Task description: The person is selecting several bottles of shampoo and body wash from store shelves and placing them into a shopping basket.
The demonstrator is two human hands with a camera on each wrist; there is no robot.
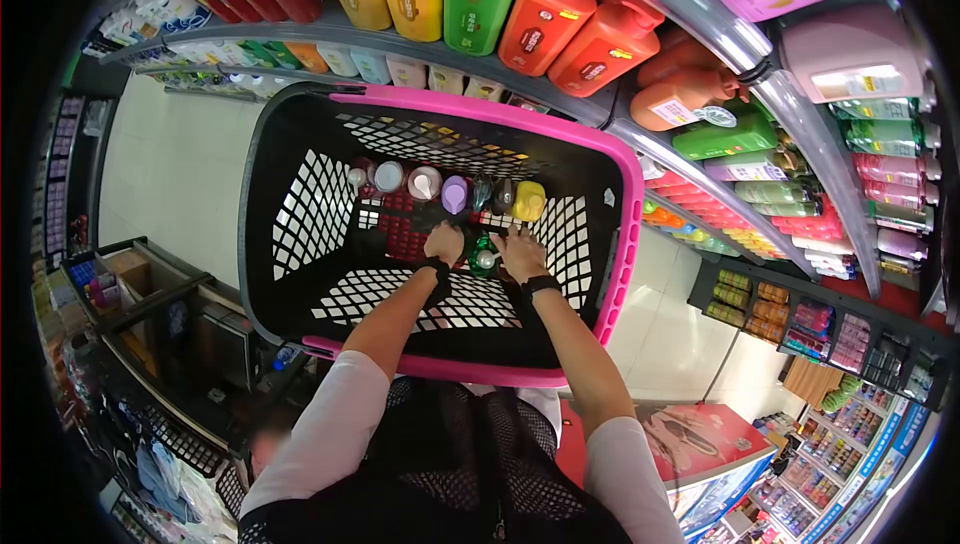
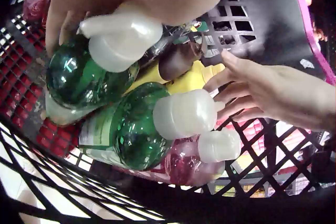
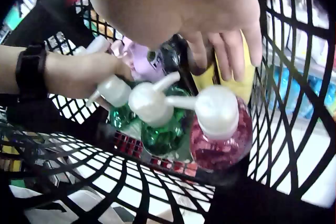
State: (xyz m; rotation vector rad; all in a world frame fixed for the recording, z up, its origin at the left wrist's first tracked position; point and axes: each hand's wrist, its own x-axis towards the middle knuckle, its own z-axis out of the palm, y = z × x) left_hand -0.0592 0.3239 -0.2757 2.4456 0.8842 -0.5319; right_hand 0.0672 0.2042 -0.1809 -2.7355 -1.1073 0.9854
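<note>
My left hand [image 1: 444, 242] is inside the black basket [image 1: 400, 104] with the pink rim. It grips a green pump bottle [image 2: 79, 77] with a white pump head, fingers curled round its far side. Beside that stands a second green pump bottle [image 2: 139, 127], then a pink-red pump bottle [image 3: 220, 145] near the basket's right end. Loosely bent and spread, the fingers of my right hand [image 1: 522, 254] reach down beside the pumps, close to a yellow bottle [image 1: 529, 201]. Nothing shows in that hand's grasp.
Along the basket's far side stand a purple-capped bottle [image 1: 455, 194], a dark bottle [image 1: 502, 196] and several white-capped ones. Shelves [image 1: 400, 44] of pump bottles run close beyond the rim. A red-topped display [image 1: 690, 434] stands at the right, and tiled floor [image 1: 180, 164] shows at the left.
</note>
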